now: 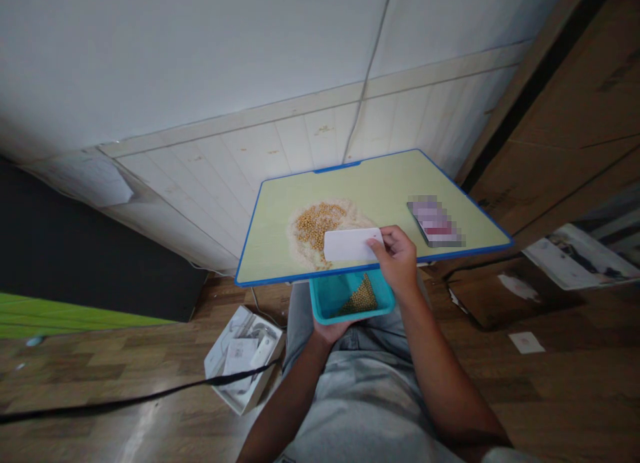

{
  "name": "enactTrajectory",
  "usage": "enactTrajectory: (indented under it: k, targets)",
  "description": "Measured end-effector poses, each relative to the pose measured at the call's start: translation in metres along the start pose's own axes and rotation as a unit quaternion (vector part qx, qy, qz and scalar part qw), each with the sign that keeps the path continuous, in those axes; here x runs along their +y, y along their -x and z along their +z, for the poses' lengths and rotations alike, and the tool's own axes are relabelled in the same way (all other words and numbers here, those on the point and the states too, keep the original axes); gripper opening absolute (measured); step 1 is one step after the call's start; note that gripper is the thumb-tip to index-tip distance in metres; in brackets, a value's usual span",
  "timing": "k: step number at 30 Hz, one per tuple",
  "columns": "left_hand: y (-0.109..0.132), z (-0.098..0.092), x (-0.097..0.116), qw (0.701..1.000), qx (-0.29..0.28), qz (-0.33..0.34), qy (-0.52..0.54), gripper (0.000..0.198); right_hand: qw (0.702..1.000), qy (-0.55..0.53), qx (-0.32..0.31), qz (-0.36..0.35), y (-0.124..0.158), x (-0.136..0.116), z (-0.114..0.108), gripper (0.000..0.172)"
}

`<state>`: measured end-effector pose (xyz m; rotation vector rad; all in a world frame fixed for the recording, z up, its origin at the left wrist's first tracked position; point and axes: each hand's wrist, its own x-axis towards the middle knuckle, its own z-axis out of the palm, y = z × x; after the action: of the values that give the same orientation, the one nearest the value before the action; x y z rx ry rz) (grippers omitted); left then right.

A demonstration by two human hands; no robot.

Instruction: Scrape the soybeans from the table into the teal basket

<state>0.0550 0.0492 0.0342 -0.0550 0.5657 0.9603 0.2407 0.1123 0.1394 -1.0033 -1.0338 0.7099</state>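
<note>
My right hand (399,256) pinches a white card (351,245) by its right end, holding it over the near part of the table. Behind and left of the card lies a heap of soybeans (316,224) on a spread of pale grains (299,248) that look like rice. Under the table's near edge, my left hand (333,330) supports a turquoise plastic tray (320,310) from below; most of its fingers are hidden beneath it. More soybeans (363,298) are gathered in the tray's right part.
The small table (380,183) has a pale green top and blue rim, with a blurred-out phone-like object (434,222) on its right. An open white box (245,360) sits on the wooden floor, crossed by a black strap (150,395). Large cardboard boxes (560,116) stand right.
</note>
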Motion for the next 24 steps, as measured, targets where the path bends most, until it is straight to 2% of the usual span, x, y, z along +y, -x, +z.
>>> enactTrajectory:
  k: [4, 8, 17, 24]
  targets:
    - [0.000, 0.002, 0.000, 1.000, 0.005, 0.002, -0.010, 0.087, 1.000, 0.002, 0.014, -0.004, 0.000, 0.000, 0.000, 0.028]
    - [-0.001, 0.002, 0.000, 1.000, -0.005, 0.001, -0.015, 0.087, 1.000, 0.001, -0.007, 0.009, 0.002, -0.001, 0.000, 0.029]
    - [0.007, 0.018, 0.001, 1.000, 0.014, -0.011, 0.016, 0.088, 0.999, -0.010, -0.028, 0.015, 0.002, -0.007, -0.002, 0.034]
    - [-0.005, -0.004, 0.001, 1.000, -0.008, -0.004, 0.000, 0.088, 0.999, -0.007, -0.046, 0.021, 0.003, -0.008, -0.003, 0.036]
